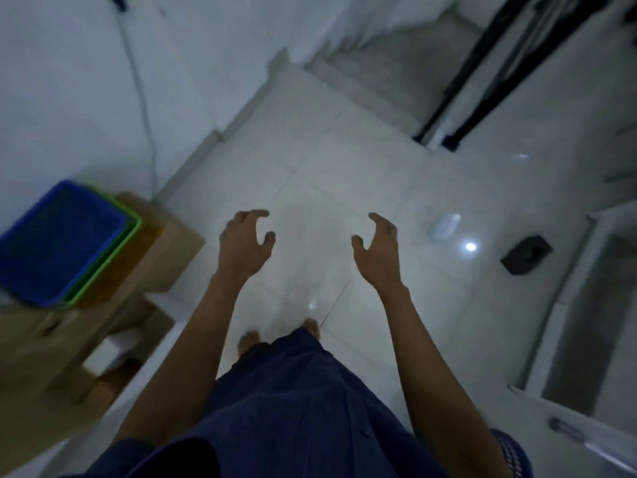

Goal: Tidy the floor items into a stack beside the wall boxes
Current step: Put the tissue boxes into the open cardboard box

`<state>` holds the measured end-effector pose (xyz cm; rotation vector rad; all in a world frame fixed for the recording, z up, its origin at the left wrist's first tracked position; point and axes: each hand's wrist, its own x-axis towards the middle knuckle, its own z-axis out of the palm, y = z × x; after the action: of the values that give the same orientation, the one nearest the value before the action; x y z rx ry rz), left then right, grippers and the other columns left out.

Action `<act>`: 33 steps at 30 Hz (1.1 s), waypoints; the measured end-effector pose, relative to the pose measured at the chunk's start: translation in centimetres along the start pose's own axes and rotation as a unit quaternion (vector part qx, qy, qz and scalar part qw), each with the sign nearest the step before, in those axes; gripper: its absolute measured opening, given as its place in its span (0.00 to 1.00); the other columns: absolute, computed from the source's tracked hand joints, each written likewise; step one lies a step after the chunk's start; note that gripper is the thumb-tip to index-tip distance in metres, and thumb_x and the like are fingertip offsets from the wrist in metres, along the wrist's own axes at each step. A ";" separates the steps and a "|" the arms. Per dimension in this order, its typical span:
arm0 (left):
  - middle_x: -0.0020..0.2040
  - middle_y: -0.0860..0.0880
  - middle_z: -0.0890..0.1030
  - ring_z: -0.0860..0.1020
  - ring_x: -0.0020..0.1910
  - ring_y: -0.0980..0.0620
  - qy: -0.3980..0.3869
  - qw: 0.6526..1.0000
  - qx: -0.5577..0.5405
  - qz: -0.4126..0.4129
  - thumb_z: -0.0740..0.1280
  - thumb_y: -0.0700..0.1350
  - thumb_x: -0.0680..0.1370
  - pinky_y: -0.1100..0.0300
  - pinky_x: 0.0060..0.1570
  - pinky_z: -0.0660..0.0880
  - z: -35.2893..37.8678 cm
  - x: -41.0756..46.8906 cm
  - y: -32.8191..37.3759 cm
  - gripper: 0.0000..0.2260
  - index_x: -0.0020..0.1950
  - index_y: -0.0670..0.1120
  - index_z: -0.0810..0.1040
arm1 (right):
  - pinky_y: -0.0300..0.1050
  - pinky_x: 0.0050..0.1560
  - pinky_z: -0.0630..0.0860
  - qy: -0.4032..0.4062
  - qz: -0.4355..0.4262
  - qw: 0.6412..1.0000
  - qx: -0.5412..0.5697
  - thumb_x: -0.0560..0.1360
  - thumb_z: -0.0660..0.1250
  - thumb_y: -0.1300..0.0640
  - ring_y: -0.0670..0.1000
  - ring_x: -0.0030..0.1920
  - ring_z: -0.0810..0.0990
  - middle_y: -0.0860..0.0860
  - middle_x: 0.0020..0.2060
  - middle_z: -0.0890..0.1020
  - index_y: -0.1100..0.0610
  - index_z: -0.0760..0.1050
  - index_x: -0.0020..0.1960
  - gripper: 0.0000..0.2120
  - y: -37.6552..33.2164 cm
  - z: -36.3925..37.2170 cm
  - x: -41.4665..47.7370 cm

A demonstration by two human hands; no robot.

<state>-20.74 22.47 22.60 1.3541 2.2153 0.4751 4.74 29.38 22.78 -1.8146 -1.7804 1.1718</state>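
Head view looks steeply down, dim and motion-blurred, worst at the left edge. Blue tray (pixel 58 241) sits nested in a green tray (pixel 113 258), only the green rim showing; both rest on top of the cardboard boxes (pixel 103 298) against the white wall (pixel 69 98). Whether more trays lie under the green one cannot be told. Boxes are smeared by blur and cut off by the left and bottom edges; a white patch shows in a gap between them, unclear what it is. Left hand (pixel 243 248) hangs just right of the boxes over bare white floor tiles (pixel 344 167), fingers (pixel 253 214) spread and curled, holding nothing. Right hand (pixel 377 251) is further right of the boxes, level with the left, fingers curled and apart, also empty. Trays lie to the left of the left hand, apart from its fingertips, no contact. Well right of the boxes, past the right hand, a small white object (pixel 444 226) lies on the floor, too blurred to identify, and beyond it a dark block-like item (pixel 525 254), shape unclear. Bare feet (pixel 248 341) and dark blue shorts (pixel 310 401) fill the bottom centre. Steps (pixel 389 77) rise far beyond the boxes, top right partly blocked by black bars (pixel 482 81).
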 end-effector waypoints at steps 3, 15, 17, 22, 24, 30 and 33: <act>0.66 0.41 0.75 0.75 0.62 0.40 -0.049 0.996 -0.009 0.075 0.69 0.48 0.78 0.45 0.62 0.72 3.7 3.0 8.5 0.19 0.69 0.49 0.75 | 0.37 0.67 0.60 0.100 0.065 0.992 0.042 0.80 0.67 0.56 0.53 0.72 0.68 0.56 0.73 0.65 0.56 0.63 0.77 0.27 4.5 -7.6 0.9; 0.64 0.43 0.77 0.76 0.61 0.43 -0.182 0.954 0.035 0.233 0.69 0.48 0.79 0.50 0.58 0.72 17.8 18.4 37.1 0.17 0.68 0.50 0.76 | 0.42 0.62 0.65 0.299 0.269 0.902 0.155 0.79 0.68 0.55 0.58 0.68 0.71 0.59 0.72 0.66 0.56 0.65 0.74 0.26 18.3 -28.4 9.6; 0.64 0.44 0.76 0.75 0.62 0.44 -0.209 0.942 0.038 0.262 0.68 0.49 0.79 0.50 0.59 0.71 21.0 20.4 42.1 0.17 0.68 0.51 0.75 | 0.42 0.61 0.66 0.325 0.287 0.885 0.171 0.79 0.68 0.55 0.58 0.67 0.72 0.59 0.72 0.66 0.57 0.65 0.74 0.26 20.3 -31.9 11.3; 0.66 0.44 0.75 0.74 0.63 0.43 -0.299 0.892 0.076 0.331 0.68 0.50 0.79 0.48 0.62 0.72 30.1 22.4 55.6 0.18 0.69 0.51 0.75 | 0.40 0.61 0.65 0.389 0.328 0.840 0.188 0.80 0.67 0.55 0.54 0.67 0.71 0.58 0.71 0.66 0.57 0.65 0.74 0.25 25.9 -40.7 12.6; 0.66 0.45 0.75 0.75 0.63 0.43 -0.326 0.873 0.078 0.353 0.68 0.50 0.79 0.49 0.61 0.72 33.9 22.2 61.2 0.18 0.69 0.52 0.74 | 0.40 0.63 0.64 0.403 0.346 0.828 0.182 0.80 0.67 0.55 0.54 0.68 0.70 0.59 0.71 0.68 0.57 0.66 0.74 0.25 28.8 -44.2 12.4; 0.65 0.43 0.76 0.75 0.62 0.42 -0.345 0.866 0.073 0.354 0.68 0.50 0.79 0.49 0.59 0.73 47.0 21.6 74.8 0.19 0.70 0.51 0.74 | 0.48 0.69 0.68 0.346 0.388 0.840 0.158 0.79 0.68 0.55 0.58 0.69 0.70 0.59 0.70 0.69 0.58 0.66 0.73 0.25 41.4 -55.0 16.1; 0.66 0.42 0.75 0.75 0.63 0.42 -0.326 0.896 0.061 0.295 0.68 0.50 0.79 0.48 0.61 0.73 53.9 22.1 78.9 0.20 0.70 0.50 0.74 | 0.45 0.67 0.67 0.270 0.387 0.868 0.156 0.79 0.68 0.56 0.58 0.69 0.70 0.60 0.71 0.68 0.59 0.66 0.74 0.26 49.4 -59.7 20.9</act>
<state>58.87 79.34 15.36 1.9094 1.2906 0.0454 78.91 59.24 15.82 -2.3917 -0.5053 0.9464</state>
